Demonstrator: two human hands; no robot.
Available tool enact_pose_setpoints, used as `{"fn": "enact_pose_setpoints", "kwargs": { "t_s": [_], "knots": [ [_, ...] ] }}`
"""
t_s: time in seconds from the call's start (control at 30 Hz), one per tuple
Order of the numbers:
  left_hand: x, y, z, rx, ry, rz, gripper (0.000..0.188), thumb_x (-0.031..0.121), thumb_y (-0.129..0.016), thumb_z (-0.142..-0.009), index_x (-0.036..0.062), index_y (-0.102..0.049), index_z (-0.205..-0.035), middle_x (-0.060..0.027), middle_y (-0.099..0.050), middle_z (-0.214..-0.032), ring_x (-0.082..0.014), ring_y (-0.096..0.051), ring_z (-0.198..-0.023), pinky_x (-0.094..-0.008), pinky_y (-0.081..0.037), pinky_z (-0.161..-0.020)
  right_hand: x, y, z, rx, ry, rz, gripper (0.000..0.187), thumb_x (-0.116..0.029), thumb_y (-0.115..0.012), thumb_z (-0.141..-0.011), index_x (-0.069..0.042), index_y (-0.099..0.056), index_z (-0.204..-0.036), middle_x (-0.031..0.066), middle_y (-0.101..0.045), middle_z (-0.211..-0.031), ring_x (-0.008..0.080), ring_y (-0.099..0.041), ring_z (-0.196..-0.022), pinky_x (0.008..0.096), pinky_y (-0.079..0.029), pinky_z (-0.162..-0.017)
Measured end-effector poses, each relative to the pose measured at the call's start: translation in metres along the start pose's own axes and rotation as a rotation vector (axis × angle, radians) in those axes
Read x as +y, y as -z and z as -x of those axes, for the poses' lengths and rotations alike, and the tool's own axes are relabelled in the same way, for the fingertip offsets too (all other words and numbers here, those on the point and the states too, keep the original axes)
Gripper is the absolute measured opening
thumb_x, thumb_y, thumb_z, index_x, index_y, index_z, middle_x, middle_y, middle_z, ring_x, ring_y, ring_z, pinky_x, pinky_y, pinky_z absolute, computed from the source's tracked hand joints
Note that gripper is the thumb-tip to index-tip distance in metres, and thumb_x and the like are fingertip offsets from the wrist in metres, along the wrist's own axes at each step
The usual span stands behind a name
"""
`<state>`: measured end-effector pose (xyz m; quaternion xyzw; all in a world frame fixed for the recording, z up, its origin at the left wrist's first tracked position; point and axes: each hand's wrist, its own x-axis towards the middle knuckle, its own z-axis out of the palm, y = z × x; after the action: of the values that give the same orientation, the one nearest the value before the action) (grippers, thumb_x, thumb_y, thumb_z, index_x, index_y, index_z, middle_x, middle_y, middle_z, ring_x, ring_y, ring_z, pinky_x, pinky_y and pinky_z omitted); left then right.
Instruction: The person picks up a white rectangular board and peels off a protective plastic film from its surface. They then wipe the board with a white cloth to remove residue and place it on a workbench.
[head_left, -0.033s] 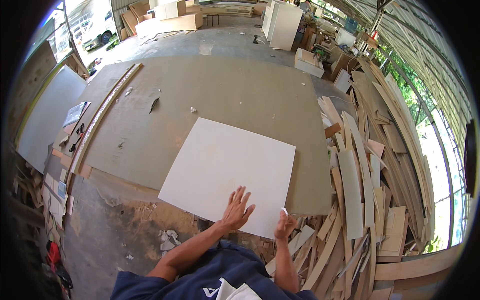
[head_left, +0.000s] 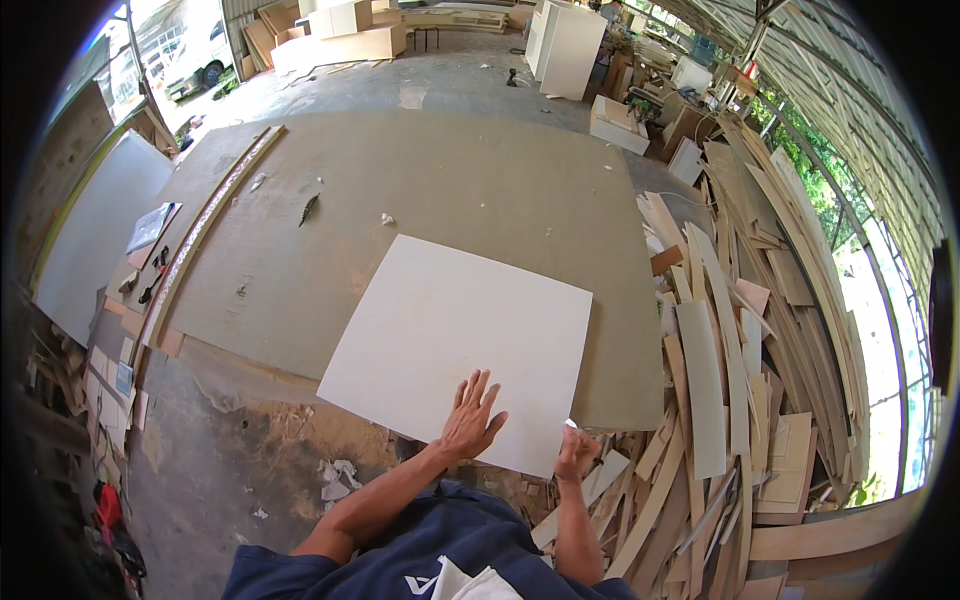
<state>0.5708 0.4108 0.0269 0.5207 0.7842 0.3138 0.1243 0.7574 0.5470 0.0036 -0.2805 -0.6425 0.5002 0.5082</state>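
Note:
A large white panel lies at a slant across the near edge of a wide brown work board, its near corner reaching past that edge. My left hand rests flat on the panel near its front edge, fingers stretched out and holding nothing. At the panel's right edge, close to the near corner, my right hand is closed around a small white piece. Only the tip of that piece shows above the fingers, so its kind is unclear.
A long wooden strip lies along the board's left side, near pliers-like tools. Wood offcuts are heaped to the right. Small scraps dot the board. A white cabinet stands beyond it.
My right hand has shifted slightly to the right, and the white piece in it sits a little lower. The left hand and the panel stay almost where they were.

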Motion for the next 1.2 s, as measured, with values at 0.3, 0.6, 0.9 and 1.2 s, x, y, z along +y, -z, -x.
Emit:
{"fn": "enact_pose_setpoints", "kwargs": {
  "t_s": [0.3,0.6,0.9,1.2],
  "knots": [
    [0.005,-0.062,0.022,-0.530,-0.692,-0.185,0.069,0.048,-0.041,-0.103,0.0075,-0.028,-0.157,-0.0181,-0.008,-0.168,-0.0298,-0.005,-0.157,-0.0523,-0.006,-0.126,0.032,0.121,-0.105,-0.014,0.387,0.874,0.030,-0.021,-0.047,-0.103,-0.004,-0.052,-0.079,0.0129,-0.060,-0.087,0.0347,-0.056,-0.081,0.0453,-0.043,-0.071],
    [-0.080,-0.007,0.018,-0.303,-0.124,-0.394,0.072,0.057,-0.037,-0.102,0.0196,-0.020,-0.162,-0.0110,-0.008,-0.170,-0.0305,-0.006,-0.156,-0.0524,-0.005,-0.125,0.027,0.107,-0.188,0.338,0.276,1.225,0.063,-0.049,-0.048,-0.101,-0.008,-0.044,-0.149,0.0158,-0.026,-0.164,0.0378,-0.029,-0.148,0.0576,-0.016,-0.119],
    [-0.302,0.145,0.206,0.267,1.521,-0.757,0.078,0.054,-0.041,-0.102,-0.0033,-0.029,-0.153,-0.0281,-0.023,-0.160,-0.0453,-0.024,-0.147,-0.0567,-0.022,-0.118,0.005,-0.217,0.042,-0.918,0.249,0.434,0.065,-0.035,-0.061,-0.094,0.000,-0.046,-0.145,0.0189,-0.025,-0.164,0.0367,-0.016,-0.153,0.0491,-0.012,-0.125],
    [-0.346,0.114,0.252,0.554,1.340,-0.097,0.069,0.047,-0.049,-0.100,-0.0070,-0.047,-0.142,-0.0335,-0.043,-0.147,-0.0468,-0.043,-0.136,-0.0497,-0.034,-0.113,0.023,-0.169,0.056,-1.000,0.247,0.739,0.076,-0.049,-0.047,-0.101,-0.004,-0.025,-0.158,0.0198,-0.018,-0.166,0.0338,-0.011,-0.155,0.0506,-0.005,-0.126]
  ]
}}
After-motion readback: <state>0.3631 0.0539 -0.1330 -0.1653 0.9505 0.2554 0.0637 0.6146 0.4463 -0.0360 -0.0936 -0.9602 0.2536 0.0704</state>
